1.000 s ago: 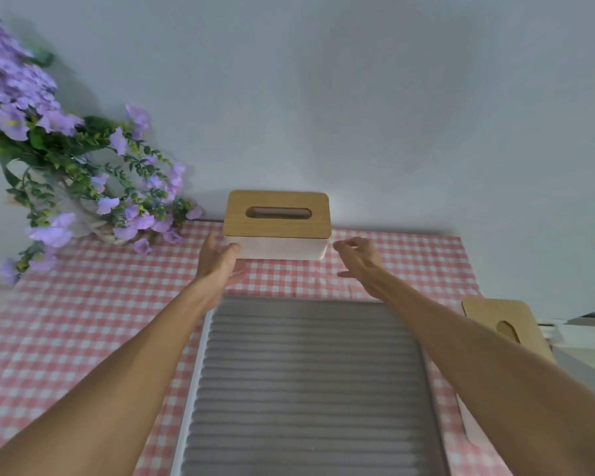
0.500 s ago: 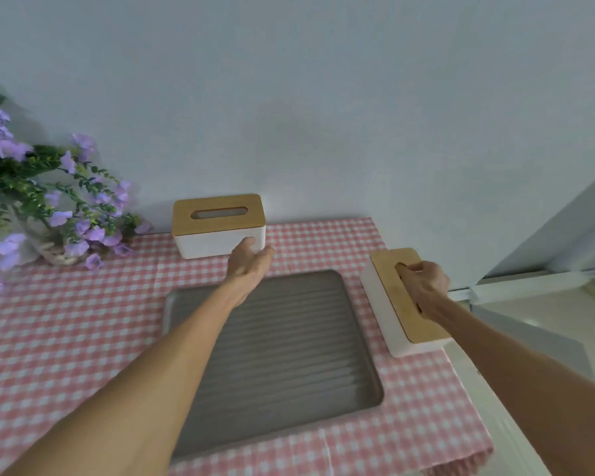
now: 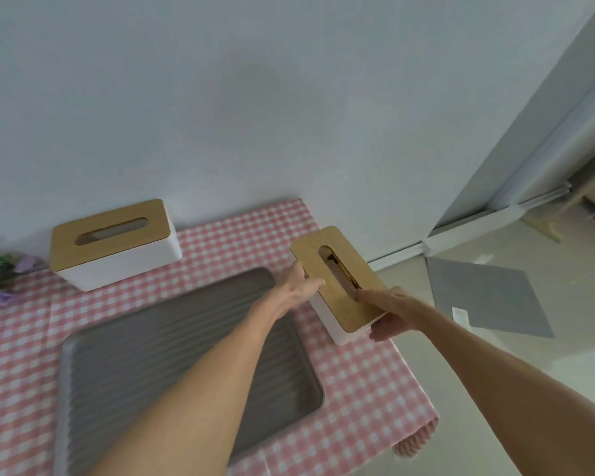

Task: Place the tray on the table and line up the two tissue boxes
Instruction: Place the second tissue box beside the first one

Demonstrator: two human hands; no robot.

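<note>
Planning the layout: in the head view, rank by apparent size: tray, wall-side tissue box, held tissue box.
1. tray
2. wall-side tissue box and held tissue box look alike, so I won't rank them.

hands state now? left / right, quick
Left hand: open, fingers flat against the side of the right-side tissue box.
Right hand: closed, gripping the near end of that box.
</note>
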